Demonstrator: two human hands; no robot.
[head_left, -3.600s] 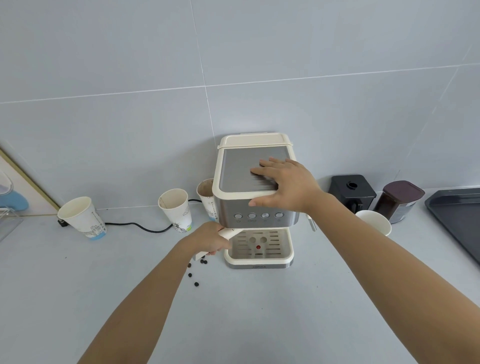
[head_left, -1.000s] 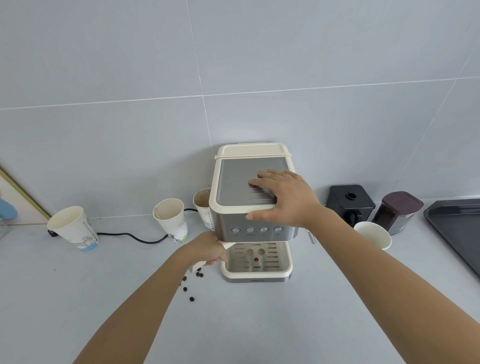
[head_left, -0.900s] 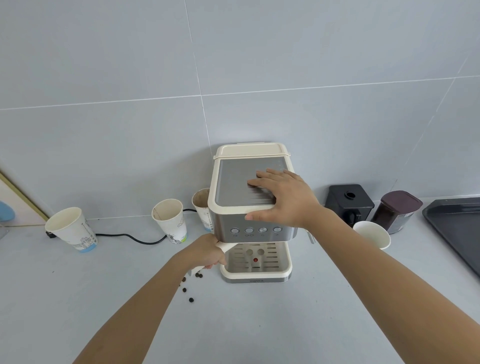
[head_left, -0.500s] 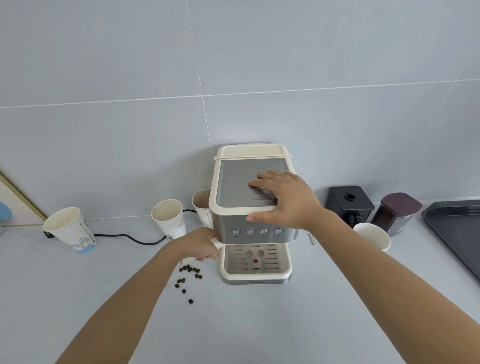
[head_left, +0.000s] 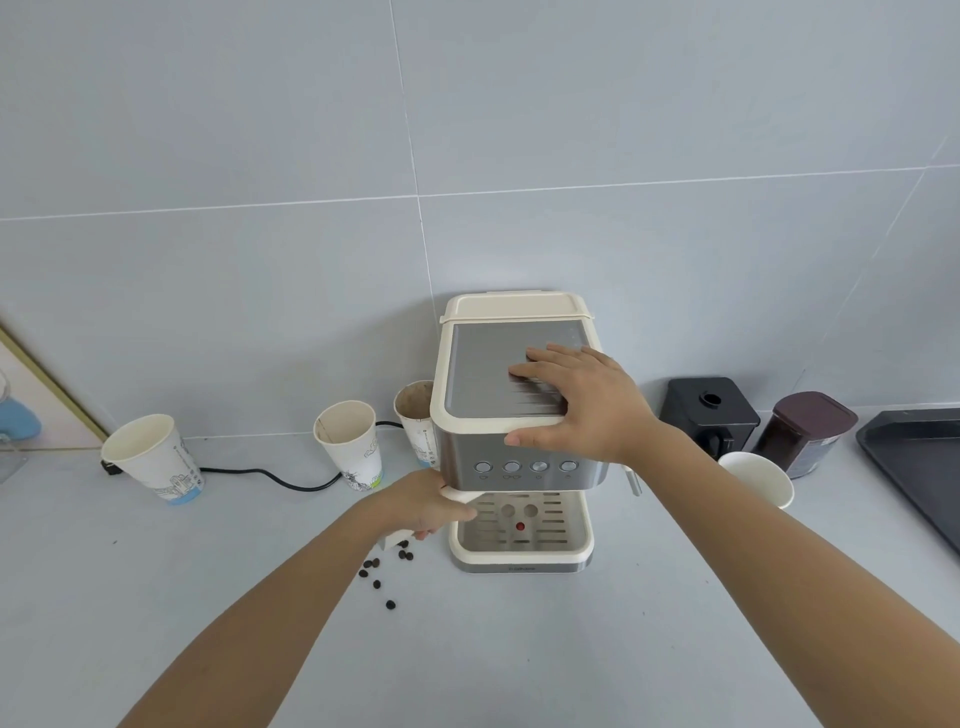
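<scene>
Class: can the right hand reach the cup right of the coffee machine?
Probably yes: the right hand rests flat on the coffee machine, and nothing stands between it and the cup.

Kitchen coffee corner. A pale, smooth counter (head_left: 519, 649) meets a wall of large grey tiles (head_left: 260, 130) with thin grout lines. Against the wall stands a cream and steel espresso machine (head_left: 483, 374) with 4 front buttons (head_left: 511, 466), a drip tray (head_left: 522, 553) and a portafilter handle (head_left: 461, 496). Beside it are 3 printed paper cups (head_left: 349, 447), loose coffee beans (head_left: 376, 583) on the counter, a black boxy appliance (head_left: 709, 415), a dark lidded jar (head_left: 802, 436), a dark tray (head_left: 914, 467) and a black power cord (head_left: 270, 475).
</scene>
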